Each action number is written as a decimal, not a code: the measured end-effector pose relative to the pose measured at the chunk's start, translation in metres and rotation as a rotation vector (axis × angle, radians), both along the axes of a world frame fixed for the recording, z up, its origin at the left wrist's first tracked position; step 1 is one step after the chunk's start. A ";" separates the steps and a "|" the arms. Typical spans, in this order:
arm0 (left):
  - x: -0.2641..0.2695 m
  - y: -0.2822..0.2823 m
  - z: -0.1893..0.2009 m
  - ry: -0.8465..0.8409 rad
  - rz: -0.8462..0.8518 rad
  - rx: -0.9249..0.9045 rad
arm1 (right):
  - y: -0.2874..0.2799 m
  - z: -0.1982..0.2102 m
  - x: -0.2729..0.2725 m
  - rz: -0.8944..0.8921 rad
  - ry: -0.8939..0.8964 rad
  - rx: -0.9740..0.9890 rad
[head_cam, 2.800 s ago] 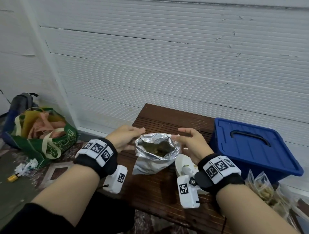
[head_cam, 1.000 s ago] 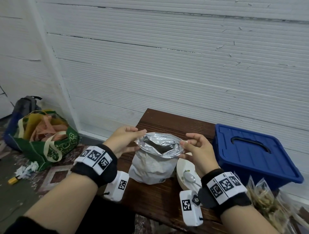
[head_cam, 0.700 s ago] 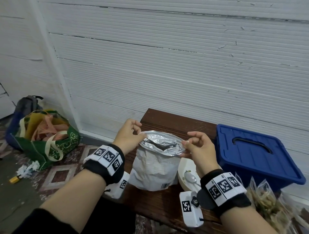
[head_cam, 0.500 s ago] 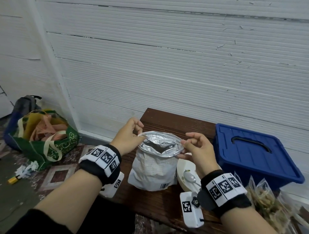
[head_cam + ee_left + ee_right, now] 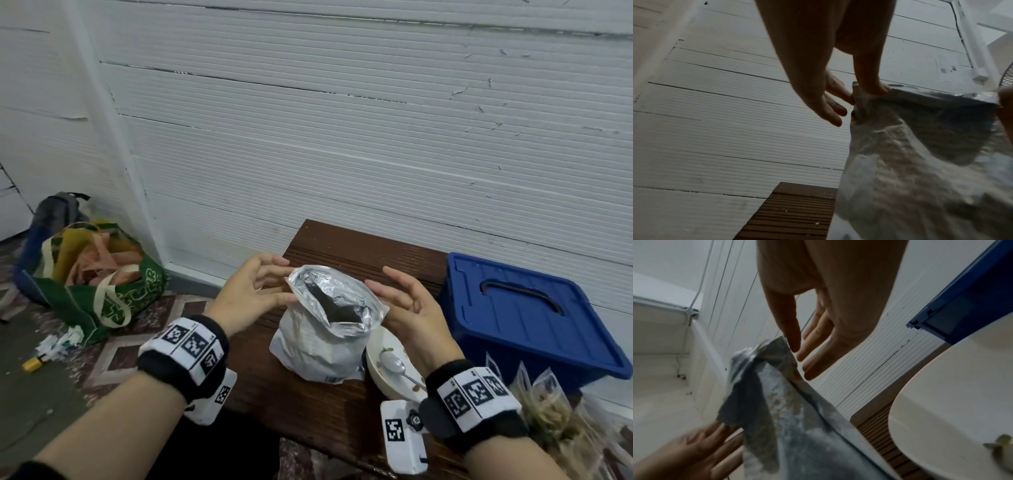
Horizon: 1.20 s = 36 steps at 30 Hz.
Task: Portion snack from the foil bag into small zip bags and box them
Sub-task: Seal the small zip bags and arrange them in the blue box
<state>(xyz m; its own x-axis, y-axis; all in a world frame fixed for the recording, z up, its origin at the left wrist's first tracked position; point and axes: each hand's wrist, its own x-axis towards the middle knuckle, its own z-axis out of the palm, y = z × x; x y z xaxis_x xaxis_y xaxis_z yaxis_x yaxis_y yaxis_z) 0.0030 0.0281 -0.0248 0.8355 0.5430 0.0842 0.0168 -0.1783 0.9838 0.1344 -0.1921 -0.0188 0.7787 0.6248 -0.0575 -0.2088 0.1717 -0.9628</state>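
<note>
The silver foil bag [image 5: 322, 339] stands upright on the brown bench [image 5: 346, 250] with its mouth gaping and dark snack showing inside. My left hand [image 5: 270, 284] hovers at the bag's left rim with fingers straight. In the left wrist view the left hand's thumb [image 5: 869, 86] touches the top edge of the foil bag [image 5: 910, 162]. My right hand [image 5: 394, 291] is spread flat just right of the rim and holds nothing. In the right wrist view its fingertips [image 5: 809, 369] sit close to the foil bag's [image 5: 785, 418] edge. Filled small zip bags [image 5: 548, 407] lie at the lower right.
A white bowl [image 5: 383, 380] with a metal spoon [image 5: 394, 363] sits right of the bag, under my right wrist. The blue box [image 5: 527, 318], lid on, stands at the bench's right end. A green tote [image 5: 99, 287] and backpack [image 5: 58, 212] are on the floor, left.
Both hands pinched the bag's rim a moment ago; now they have let go and spread flat beside it. The bag's mouth has sprung wider.
</note>
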 end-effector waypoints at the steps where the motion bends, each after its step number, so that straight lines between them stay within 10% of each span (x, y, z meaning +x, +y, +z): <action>1: 0.001 -0.002 -0.001 -0.019 0.016 0.001 | 0.000 0.000 -0.001 0.021 0.041 0.042; 36: 0.009 0.021 0.008 -0.016 0.072 0.212 | 0.005 0.004 0.024 -0.108 -0.422 -0.153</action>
